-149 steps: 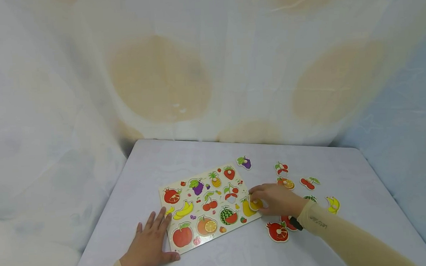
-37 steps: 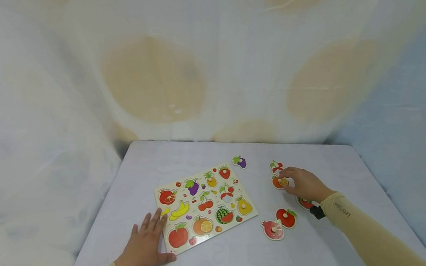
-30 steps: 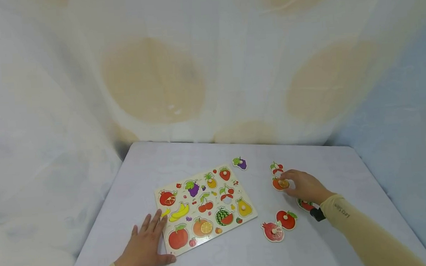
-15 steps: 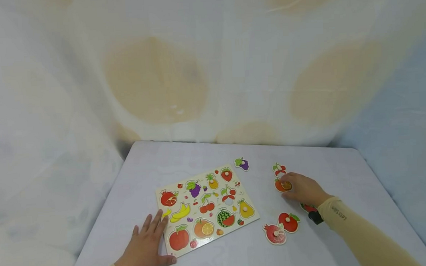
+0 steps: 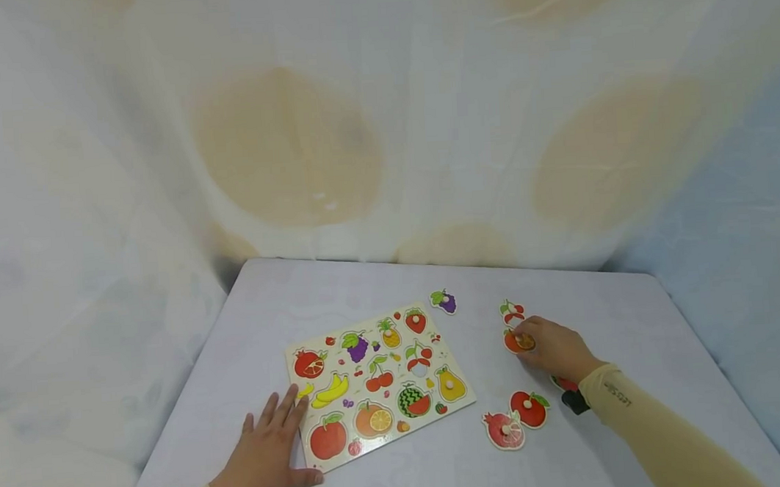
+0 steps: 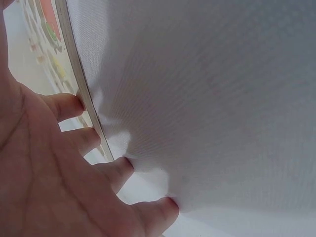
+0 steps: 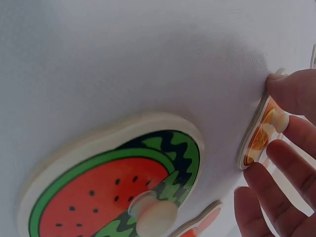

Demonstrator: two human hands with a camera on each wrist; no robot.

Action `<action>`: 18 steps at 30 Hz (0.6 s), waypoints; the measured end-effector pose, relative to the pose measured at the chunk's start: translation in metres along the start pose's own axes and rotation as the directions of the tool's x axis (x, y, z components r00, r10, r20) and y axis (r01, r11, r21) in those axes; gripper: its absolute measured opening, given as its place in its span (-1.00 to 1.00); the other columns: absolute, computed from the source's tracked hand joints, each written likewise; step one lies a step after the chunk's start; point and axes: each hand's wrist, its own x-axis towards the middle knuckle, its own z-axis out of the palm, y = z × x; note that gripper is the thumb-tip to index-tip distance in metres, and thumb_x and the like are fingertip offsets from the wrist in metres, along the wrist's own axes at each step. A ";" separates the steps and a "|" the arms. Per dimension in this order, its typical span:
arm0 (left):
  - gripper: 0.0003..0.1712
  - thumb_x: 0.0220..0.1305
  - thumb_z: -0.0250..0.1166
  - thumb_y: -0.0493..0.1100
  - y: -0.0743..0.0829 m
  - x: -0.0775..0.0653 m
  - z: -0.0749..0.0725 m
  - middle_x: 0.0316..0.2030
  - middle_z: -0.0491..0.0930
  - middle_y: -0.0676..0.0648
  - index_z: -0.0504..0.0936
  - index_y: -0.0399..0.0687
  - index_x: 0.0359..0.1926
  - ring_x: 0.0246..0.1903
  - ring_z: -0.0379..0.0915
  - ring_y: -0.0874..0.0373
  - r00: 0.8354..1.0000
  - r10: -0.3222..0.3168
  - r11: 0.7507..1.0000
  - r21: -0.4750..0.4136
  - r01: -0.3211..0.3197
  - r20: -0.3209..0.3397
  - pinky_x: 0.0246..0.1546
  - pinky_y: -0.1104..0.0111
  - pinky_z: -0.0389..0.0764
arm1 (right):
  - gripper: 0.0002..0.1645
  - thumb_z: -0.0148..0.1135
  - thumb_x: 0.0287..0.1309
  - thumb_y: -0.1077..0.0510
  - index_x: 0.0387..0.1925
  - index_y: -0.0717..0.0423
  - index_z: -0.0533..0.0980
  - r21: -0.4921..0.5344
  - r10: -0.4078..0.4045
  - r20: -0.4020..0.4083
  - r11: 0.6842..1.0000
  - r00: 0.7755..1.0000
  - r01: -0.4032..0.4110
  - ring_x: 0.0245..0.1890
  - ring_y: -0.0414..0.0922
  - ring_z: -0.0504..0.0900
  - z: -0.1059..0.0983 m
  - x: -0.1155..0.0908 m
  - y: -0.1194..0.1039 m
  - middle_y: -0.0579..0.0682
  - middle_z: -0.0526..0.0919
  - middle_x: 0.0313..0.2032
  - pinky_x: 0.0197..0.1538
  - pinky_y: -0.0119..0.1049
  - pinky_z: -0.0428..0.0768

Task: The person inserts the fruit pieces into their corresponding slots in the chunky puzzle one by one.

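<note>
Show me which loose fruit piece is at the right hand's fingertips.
The orange piece, right of the board: the right hand has its fingers at it alone; the watermelon piece lies apart.

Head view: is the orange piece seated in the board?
No, the orange piece is at the right hand's fingers, off to the right of the board.
</note>
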 end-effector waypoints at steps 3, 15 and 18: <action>0.41 -0.35 0.51 0.52 0.000 0.000 0.000 0.51 0.06 -0.22 0.27 -0.12 0.47 0.43 -0.05 -0.35 1.000 -0.004 1.000 -0.003 0.004 0.003 0.17 -0.50 -0.01 | -0.46 0.56 0.00 0.00 0.03 0.06 0.63 -0.005 0.007 -0.001 1.000 1.000 -0.007 -0.07 0.05 0.63 0.000 0.001 -0.001 0.07 0.60 0.00 -0.05 0.11 0.64; 0.42 -0.36 0.50 0.53 0.001 -0.001 -0.002 0.51 0.07 -0.22 0.27 -0.12 0.47 0.42 -0.04 -0.36 1.000 -0.004 1.000 -0.005 0.004 -0.005 0.16 -0.51 -0.01 | -0.46 0.58 -0.05 -0.04 -0.01 0.03 0.65 -0.031 -0.053 0.012 0.998 0.999 0.053 -0.15 -0.06 0.62 -0.001 0.003 0.001 0.01 0.64 -0.01 -0.06 0.00 0.66; 0.41 -0.36 0.51 0.52 0.001 -0.001 -0.001 0.50 0.07 -0.22 0.28 -0.13 0.47 0.42 -0.04 -0.36 1.000 0.001 1.000 -0.002 -0.001 -0.017 0.15 -0.51 0.00 | -0.46 0.58 -0.04 -0.02 0.01 0.02 0.65 -0.024 -0.051 0.024 0.998 0.998 0.051 -0.11 -0.04 0.62 -0.001 0.003 0.001 0.01 0.64 0.01 -0.05 0.02 0.65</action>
